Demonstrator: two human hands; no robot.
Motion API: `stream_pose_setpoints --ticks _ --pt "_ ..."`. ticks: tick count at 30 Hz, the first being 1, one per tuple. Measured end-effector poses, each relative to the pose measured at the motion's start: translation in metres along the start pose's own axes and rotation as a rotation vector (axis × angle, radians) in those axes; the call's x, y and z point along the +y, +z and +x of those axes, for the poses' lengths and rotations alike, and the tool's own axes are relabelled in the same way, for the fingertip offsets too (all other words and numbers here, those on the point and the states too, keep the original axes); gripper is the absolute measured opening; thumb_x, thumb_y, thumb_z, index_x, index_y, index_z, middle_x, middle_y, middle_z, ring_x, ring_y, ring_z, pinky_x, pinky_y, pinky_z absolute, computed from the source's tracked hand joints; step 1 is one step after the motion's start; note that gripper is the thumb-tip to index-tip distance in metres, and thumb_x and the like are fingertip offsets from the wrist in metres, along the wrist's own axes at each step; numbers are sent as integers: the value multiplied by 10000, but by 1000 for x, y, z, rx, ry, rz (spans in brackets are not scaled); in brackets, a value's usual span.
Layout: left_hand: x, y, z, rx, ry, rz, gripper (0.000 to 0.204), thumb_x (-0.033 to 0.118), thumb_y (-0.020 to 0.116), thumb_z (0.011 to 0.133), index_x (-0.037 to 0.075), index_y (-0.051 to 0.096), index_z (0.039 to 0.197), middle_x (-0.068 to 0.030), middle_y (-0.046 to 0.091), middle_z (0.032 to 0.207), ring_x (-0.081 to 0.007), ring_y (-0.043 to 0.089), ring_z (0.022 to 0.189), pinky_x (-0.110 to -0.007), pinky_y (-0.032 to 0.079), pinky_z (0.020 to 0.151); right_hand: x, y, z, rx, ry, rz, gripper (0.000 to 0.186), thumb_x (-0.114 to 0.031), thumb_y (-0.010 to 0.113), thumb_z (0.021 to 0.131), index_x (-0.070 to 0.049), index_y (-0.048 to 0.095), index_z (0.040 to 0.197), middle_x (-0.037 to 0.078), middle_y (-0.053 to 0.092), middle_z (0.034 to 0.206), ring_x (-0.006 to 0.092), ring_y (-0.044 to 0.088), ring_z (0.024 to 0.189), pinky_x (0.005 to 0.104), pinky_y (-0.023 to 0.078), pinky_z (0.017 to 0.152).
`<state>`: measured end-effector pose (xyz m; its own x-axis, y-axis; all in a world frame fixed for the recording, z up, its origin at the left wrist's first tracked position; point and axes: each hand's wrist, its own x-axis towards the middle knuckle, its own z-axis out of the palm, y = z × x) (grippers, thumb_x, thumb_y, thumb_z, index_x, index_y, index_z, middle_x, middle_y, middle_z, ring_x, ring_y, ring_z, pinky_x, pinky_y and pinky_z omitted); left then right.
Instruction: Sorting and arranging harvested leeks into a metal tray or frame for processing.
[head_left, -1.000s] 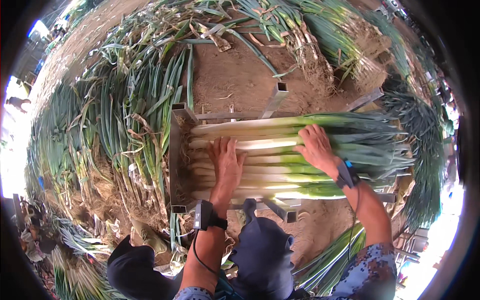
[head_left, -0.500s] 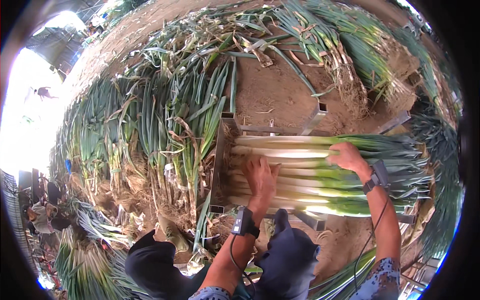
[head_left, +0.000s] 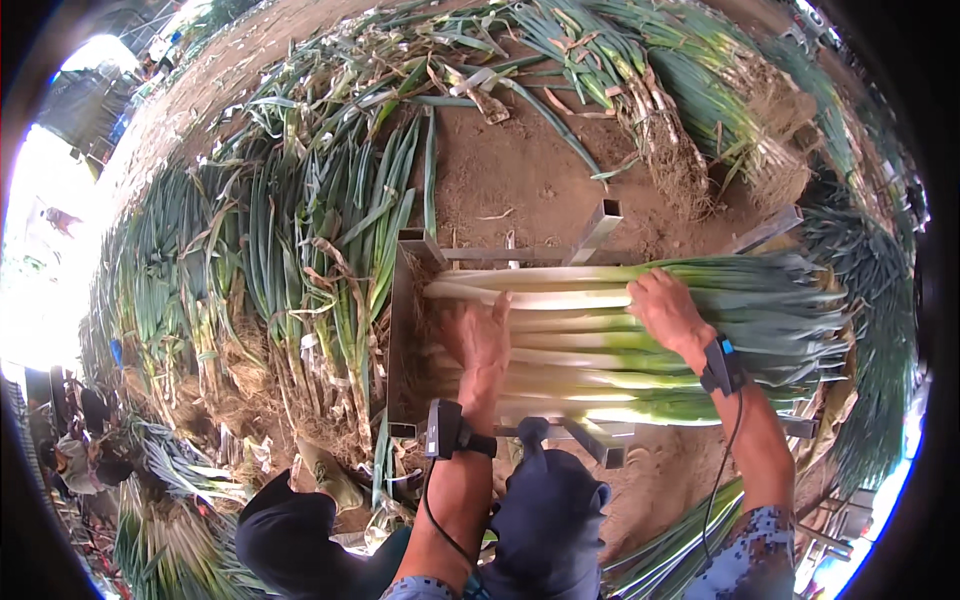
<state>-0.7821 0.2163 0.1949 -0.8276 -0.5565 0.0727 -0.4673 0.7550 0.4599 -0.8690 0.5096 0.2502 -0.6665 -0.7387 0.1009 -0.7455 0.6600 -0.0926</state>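
The leeks lie side by side on the rack, roots toward its end plate. Near the plate, the left hand blurs over them, its grip unclear. Farther off, the right hand curls on them; whether it pinches any, I cannot tell.

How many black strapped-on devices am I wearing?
2: the left device sits at the left wrist, the right device at the right wrist. Both are plainly visible.
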Motion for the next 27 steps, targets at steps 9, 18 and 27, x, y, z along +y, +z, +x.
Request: stream_pose_setpoints --ticks 9,18,27 --pt "-5 13 -1 -27 -16 -34 543 532 733 871 -10 696 875 -230 671 963 -452 588 978 -573 439 872 25 14 46 65 161 248 232 -112 754 817 13 709 1007 198 699 997 391 646 997 472 503 915" --pt "-14 26 -6 20 127 249 593 562 576 963 -20 688 970 -251 648 1040 -456 552 1093 -629 370 986 13 24 36 258 129 244 263 -143 743 839 -4 657 1046 212 649 1011 421 568 1056 500 444 970" --pt "-8 13 9 -218 -31 -75 660 587 741 843 -18 665 1095 -251 646 1166 -449 564 1160 -591 383 1020 15 36 53 -76 94 211 236 -165 741 853 -2 682 1013 186 668 1016 391 600 1053 486 464 951"
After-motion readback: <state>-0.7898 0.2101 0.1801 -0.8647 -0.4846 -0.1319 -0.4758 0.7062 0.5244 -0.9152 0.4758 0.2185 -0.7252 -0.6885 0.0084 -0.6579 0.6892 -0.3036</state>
